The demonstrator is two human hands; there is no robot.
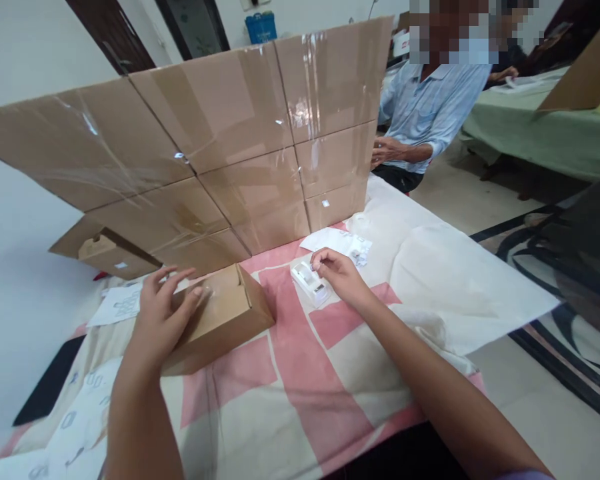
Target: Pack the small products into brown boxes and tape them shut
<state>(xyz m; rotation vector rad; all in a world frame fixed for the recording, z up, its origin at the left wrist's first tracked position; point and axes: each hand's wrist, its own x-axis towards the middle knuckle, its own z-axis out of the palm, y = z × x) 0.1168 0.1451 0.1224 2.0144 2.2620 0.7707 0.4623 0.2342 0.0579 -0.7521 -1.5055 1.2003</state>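
Observation:
A closed brown cardboard box (220,317) lies on the table, with a shiny bit of clear tape on its top. My left hand (163,313) rests at the box's left end, fingers spread and thumb over the top near the tape. To the right of the box sits a small white tape dispenser (310,283). My right hand (337,270) is at the dispenser's right side, its fingers curled together above it. What those fingertips pinch, if anything, is too small to make out.
A tall taped cardboard screen (240,153) stands behind the box. White papers (340,243) lie beyond the dispenser, and printed sheets (83,413) at the left. A co-worker (425,113) sits behind the screen's right end. A pink and white cloth (305,373) covers the table.

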